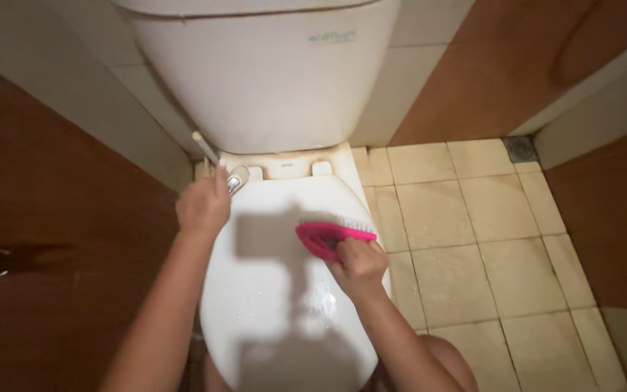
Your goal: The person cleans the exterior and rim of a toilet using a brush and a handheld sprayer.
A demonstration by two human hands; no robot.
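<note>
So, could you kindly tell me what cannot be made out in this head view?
- White ceramic cistern: its top is cut off by the upper edge.
- Closed white plastic toilet lid: the front end is hidden by shadow and the forearms.
- Pink scrubbing brush: its handle is covered by the right hand.
- Left hand: its fingertips are hidden behind its back.

cistern top cut off, brush handle hidden by fingers
</note>
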